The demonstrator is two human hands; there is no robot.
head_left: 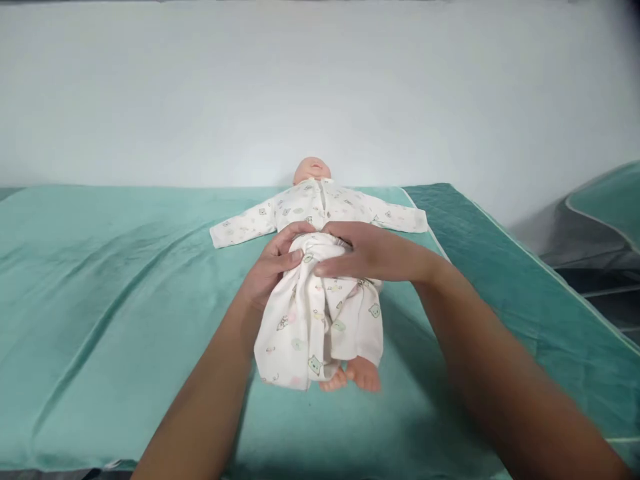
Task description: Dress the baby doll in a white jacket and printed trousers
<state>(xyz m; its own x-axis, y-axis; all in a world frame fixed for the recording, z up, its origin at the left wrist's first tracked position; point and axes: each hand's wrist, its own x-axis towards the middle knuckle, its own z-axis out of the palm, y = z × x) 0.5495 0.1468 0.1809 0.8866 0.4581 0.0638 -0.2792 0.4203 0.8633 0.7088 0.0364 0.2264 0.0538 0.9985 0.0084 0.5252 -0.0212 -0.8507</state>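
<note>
A baby doll lies on its back, its head toward the wall and its feet toward me. It wears a white long-sleeved top with small printed animals, both sleeves spread outward. White printed pants cover its legs, and two bare feet show below the hems. My left hand grips the waistband on the left, thumb on the front of the cloth. From the right, my right hand has its fingers at the waistband and its thumb against the front; the fingertips are partly hidden.
A wrinkled green cloth covers the surface under the doll. Darker green cloth lies on the right. A white wall rises behind, and another green-covered thing stands at the far right.
</note>
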